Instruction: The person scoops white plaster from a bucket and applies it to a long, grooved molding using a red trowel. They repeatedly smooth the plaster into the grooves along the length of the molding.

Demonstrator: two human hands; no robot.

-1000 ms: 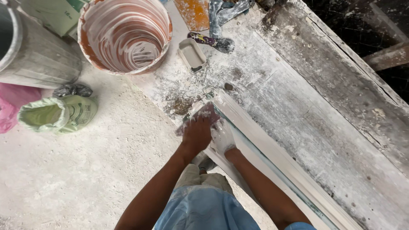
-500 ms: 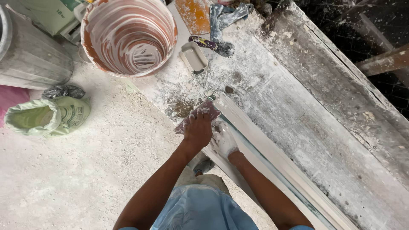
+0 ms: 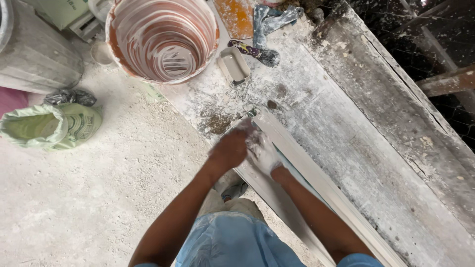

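Near the middle of the frame, a long white plaster moulding (image 3: 316, 193) lies on the dusty workbench (image 3: 346, 128) and runs down toward the lower right corner. Both hands rest on its upper end: the left hand (image 3: 228, 148) lies flat with fingers spread, grasping nothing, and the right hand (image 3: 262, 153), white with plaster, presses just beside it; I cannot tell if it holds something. The moulding looks stiff but brittle, rather heavy for its length and probably slippery where wet, so I judge it is best held from below at two points well apart. Further out, a smeared bucket (image 3: 163, 37) stands at the upper left, a small tray (image 3: 233, 66) and a scraper (image 3: 255, 52) beside it, and a green sack (image 3: 49, 126) at the left edge.
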